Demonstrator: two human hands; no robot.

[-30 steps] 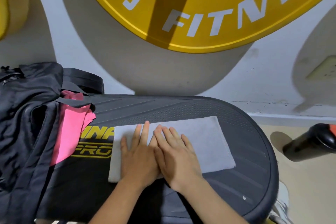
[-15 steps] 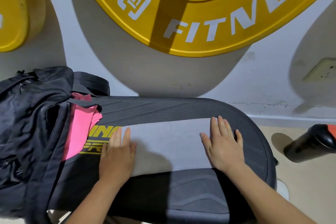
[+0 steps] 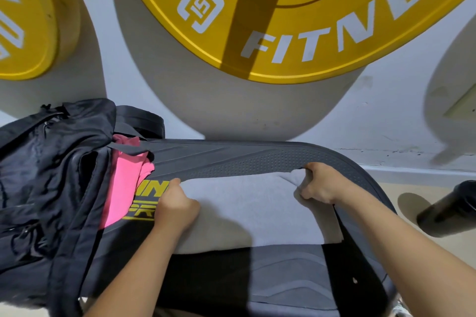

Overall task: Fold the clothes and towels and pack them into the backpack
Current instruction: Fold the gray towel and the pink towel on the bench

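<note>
A folded grey towel (image 3: 247,211) lies flat on a dark grey platform (image 3: 231,157). My left hand (image 3: 175,204) grips the towel's far left corner, fingers curled under the edge. At the far right corner my right hand (image 3: 320,183) pinches the cloth, which is bunched and lifted a little there. To the left a black backpack (image 3: 43,183) rests open on the platform, and a pink garment (image 3: 126,185) shows inside its opening.
A large yellow weight plate (image 3: 296,15) leans on the white wall behind the platform, with a second yellow plate (image 3: 23,23) at the far left. A black bottle (image 3: 448,211) lies on the tan floor at the right.
Both hands, pressed flat side by side on the towel's middle a second ago, slid apart to its ends and now curl round its far corners; the right corner has lifted.
</note>
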